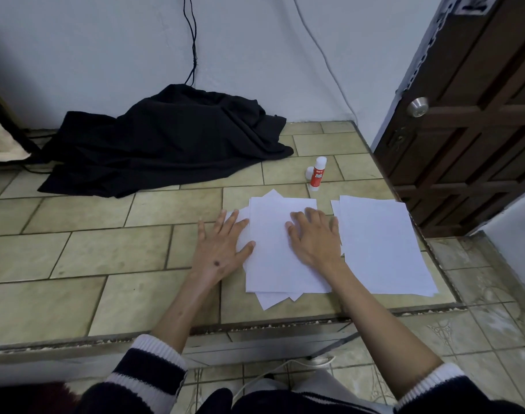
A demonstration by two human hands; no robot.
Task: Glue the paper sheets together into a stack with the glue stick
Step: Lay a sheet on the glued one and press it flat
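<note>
Surface: your tiled desk meets a pale wall; a brown door stands right of the glued stack.
Hands: your left hand and right hand lie flat, fingers spread, on the stack.
Loose sheets: just right of the stack.
Glue stick: upright behind the stack, uncapped, cap beside it.
Black cloth: behind-left.
</note>
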